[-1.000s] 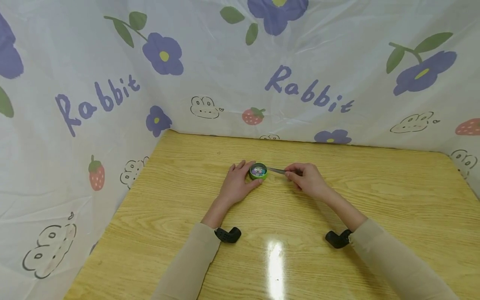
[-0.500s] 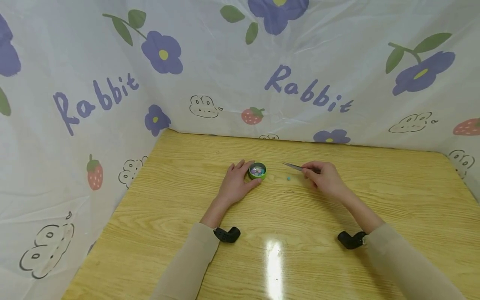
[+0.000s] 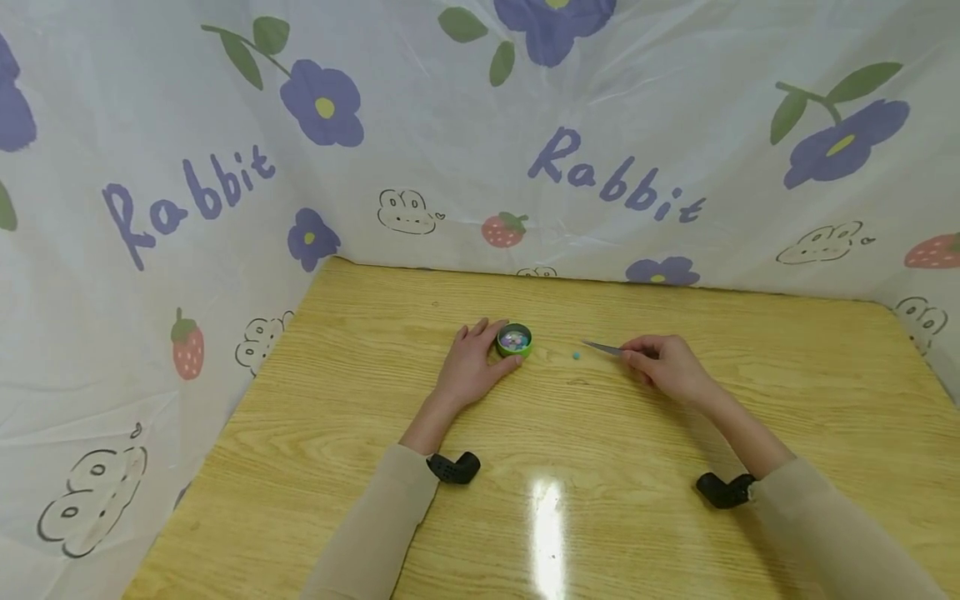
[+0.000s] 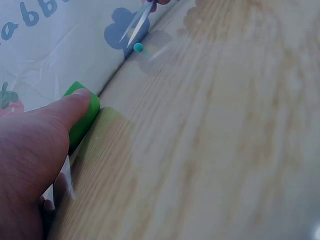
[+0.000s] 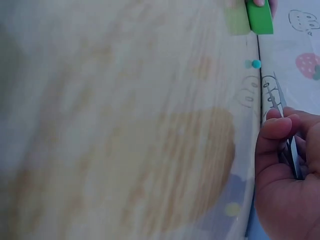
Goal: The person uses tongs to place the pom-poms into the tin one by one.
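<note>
Thumb and fingers of my left hand (image 3: 471,367) grip a small round green container (image 3: 514,352) from its left side. Inside it lie several small pastel pieces (image 3: 513,340). To the container's right, a single turquoise bead (image 3: 576,356) rests on the table; it also shows in the left wrist view as a small ball (image 4: 138,47). My right hand (image 3: 667,367) pinches a pair of metal tweezers (image 3: 602,347), which point left. Their two tips stand apart with nothing between them, a little beyond and right of the bead. In the right wrist view the tweezers (image 5: 278,95) rise from between thumb and forefinger.
The wood-grain table (image 3: 375,500) reaches a white printed cloth (image 3: 450,117) at the back and left. Black wrist devices sit on the left wrist (image 3: 454,468) and the right wrist (image 3: 724,490). A bright light reflection lies on the tabletop near the front.
The right hand has drawn the tweezers away from the container to the right, and their tips have parted. The turquoise bead now shows on the table. The left hand keeps its grip.
</note>
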`<state>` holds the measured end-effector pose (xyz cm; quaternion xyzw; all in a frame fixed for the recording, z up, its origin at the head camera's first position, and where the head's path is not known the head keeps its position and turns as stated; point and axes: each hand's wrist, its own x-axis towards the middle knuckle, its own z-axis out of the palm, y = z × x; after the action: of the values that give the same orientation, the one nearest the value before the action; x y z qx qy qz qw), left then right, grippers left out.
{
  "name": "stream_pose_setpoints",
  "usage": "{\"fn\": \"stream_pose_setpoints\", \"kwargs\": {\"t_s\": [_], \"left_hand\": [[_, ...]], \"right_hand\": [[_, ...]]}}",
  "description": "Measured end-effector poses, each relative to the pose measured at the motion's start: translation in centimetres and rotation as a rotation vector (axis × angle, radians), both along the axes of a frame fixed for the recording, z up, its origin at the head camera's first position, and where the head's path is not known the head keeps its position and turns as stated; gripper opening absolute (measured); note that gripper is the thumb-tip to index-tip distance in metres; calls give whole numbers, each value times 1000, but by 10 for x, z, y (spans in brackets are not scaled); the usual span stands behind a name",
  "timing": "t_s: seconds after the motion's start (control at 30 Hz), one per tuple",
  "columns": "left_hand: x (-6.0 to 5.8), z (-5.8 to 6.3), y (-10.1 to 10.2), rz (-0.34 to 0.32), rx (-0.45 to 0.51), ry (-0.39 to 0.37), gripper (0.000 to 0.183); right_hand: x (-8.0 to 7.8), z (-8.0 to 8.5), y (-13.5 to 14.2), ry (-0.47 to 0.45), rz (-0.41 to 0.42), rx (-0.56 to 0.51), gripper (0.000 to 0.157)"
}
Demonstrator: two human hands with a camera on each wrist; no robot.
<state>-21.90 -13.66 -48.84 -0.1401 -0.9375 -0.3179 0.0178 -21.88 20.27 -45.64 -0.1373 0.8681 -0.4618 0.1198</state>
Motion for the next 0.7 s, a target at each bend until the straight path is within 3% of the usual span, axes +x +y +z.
{"fn": "stream_pose_setpoints", "kwargs": {"t_s": [0.7], "left_hand": [[-2,-1,0,-4,-10,-14,70]], "right_hand": [[8,-8,4,-72,29,-41,28]]}}
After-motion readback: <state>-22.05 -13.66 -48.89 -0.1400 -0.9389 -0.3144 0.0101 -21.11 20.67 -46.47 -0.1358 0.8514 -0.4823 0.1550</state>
